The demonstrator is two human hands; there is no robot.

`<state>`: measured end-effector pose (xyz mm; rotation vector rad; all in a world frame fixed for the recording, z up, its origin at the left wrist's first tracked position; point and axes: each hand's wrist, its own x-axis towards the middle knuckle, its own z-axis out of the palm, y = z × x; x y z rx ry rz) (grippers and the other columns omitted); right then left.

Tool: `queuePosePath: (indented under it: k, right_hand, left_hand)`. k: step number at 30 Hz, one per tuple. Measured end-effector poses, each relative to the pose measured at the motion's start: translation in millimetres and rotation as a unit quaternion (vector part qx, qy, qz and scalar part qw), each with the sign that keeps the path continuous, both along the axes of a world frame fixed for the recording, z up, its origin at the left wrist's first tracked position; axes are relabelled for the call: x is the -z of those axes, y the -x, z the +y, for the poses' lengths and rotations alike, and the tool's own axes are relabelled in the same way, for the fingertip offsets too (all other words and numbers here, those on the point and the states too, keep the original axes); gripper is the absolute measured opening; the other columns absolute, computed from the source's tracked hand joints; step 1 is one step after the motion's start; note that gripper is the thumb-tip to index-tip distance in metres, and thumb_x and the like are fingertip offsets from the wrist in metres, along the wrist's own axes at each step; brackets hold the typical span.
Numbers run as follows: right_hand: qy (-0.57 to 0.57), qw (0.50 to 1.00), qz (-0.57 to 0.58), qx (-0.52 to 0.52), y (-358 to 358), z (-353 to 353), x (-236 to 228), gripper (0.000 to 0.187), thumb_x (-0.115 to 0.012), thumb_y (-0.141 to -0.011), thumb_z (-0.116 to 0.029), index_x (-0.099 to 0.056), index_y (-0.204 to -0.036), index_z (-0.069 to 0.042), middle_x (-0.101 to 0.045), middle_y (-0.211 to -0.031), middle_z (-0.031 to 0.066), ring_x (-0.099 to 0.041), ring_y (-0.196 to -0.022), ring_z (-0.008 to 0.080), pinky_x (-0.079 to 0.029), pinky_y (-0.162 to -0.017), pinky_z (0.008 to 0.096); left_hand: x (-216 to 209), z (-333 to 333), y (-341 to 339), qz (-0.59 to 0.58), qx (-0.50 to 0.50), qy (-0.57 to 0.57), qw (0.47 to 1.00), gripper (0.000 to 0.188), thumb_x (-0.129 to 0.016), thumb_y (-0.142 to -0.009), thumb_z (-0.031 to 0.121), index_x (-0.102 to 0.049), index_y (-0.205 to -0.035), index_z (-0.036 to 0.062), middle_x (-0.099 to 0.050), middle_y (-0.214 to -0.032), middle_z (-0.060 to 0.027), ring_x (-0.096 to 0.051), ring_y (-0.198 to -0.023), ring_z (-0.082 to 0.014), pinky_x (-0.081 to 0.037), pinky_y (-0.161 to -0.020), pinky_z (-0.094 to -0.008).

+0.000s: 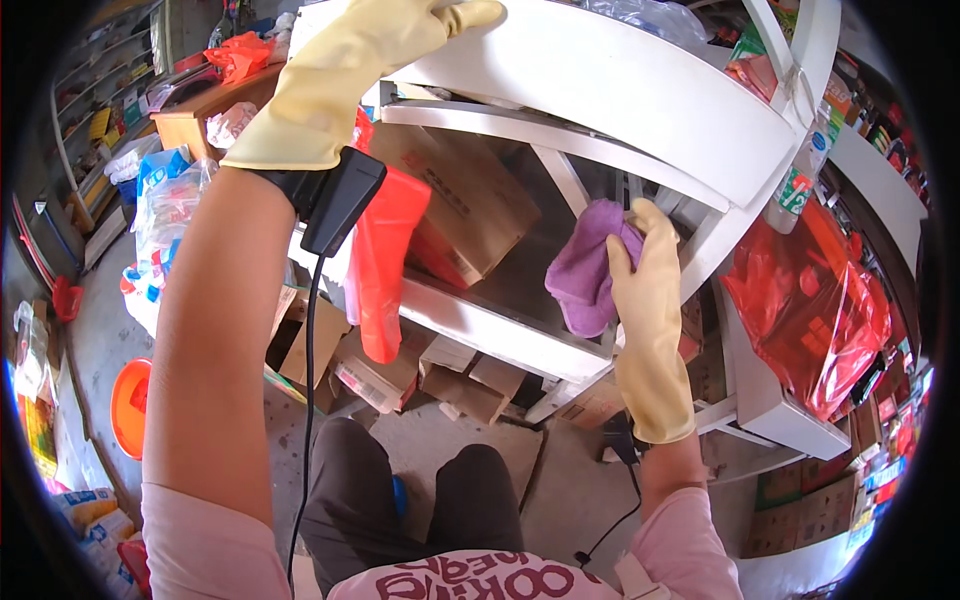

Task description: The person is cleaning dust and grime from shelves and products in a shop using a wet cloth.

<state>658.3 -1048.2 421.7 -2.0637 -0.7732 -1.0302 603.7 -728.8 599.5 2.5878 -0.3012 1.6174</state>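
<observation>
Right hand has purple cloth pinched thumb to fingers; cloth hangs just left of them, long axis roughly up-down. Left hand is farther, on white frame; fingers partly cut off, can't tell grip.

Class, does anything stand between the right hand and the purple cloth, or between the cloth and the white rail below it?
Nothing visible does. The right hand holds the cloth directly; the cloth's lower end is by the rail's right end, contact unclear. The red bag hangs farther left, away from the cloth.
</observation>
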Motion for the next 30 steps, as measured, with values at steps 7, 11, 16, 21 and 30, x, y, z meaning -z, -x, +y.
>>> queuePosePath:
  k: [7,11,16,21,30]
  right_hand:
    - [-0.117,0.988,0.031,-0.100,-23,65,-11,0.026,-0.066,-0.093,-0.011,-0.061,-0.112,0.007,-0.065,-0.107,0.0293,-0.063,-0.097,0.0479,-0.051,-0.087,0.0496]
    - [-0.050,0.987,-0.087,-0.123,-34,76,-18,0.025,-0.066,-0.092,-0.008,-0.064,-0.114,0.003,-0.069,-0.106,0.0263,-0.065,-0.097,0.0454,-0.051,-0.085,0.0474]
    - [-0.018,0.973,0.161,-0.162,-29,70,-41,0.037,-0.076,-0.091,-0.026,-0.070,-0.118,-0.001,-0.073,-0.103,0.0217,-0.070,-0.095,0.0364,-0.053,-0.086,0.0417]
    - [-0.068,0.939,0.228,-0.248,-40,65,-47,0.044,-0.074,-0.094,-0.039,-0.073,-0.123,-0.006,-0.076,-0.104,0.0151,-0.071,-0.098,0.0273,-0.053,-0.089,0.0392]
    - [0.003,0.997,-0.026,-0.068,-26,1,46,0.047,-0.073,-0.083,-0.001,-0.066,-0.130,-0.001,-0.067,-0.132,0.0210,-0.066,-0.116,0.0396,-0.052,-0.101,0.0403]
  left_hand:
    - [0,1,3,0.020,0.016,0.024,0.999,0.039,-0.076,-0.091,0.038,-0.071,-0.087,-0.0003,-0.072,-0.085,-0.0213,-0.070,-0.081,-0.0388,-0.054,-0.073,-0.0461]
    - [0,-6,7,0.005,-0.021,0.004,1.000,0.042,-0.073,-0.092,0.040,-0.070,-0.087,-0.0008,-0.071,-0.085,-0.0223,-0.070,-0.082,-0.0401,-0.054,-0.072,-0.0478]
    - [-2,3,-7,-0.018,-0.058,-0.051,0.997,0.046,-0.068,-0.092,0.043,-0.069,-0.083,-0.0019,-0.067,-0.078,-0.0258,-0.068,-0.077,-0.0433,-0.052,-0.069,-0.0502]
    - [-1,10,-16,-0.019,-0.041,-0.060,0.997,0.043,-0.069,-0.093,0.040,-0.067,-0.081,-0.0016,-0.066,-0.075,-0.0254,-0.066,-0.073,-0.0430,-0.049,-0.066,-0.0504]
    - [1,9,-12,-0.025,0.006,-0.045,0.999,0.042,-0.070,-0.094,0.037,-0.065,-0.080,-0.0017,-0.063,-0.075,-0.0250,-0.062,-0.073,-0.0427,-0.046,-0.066,-0.0501]
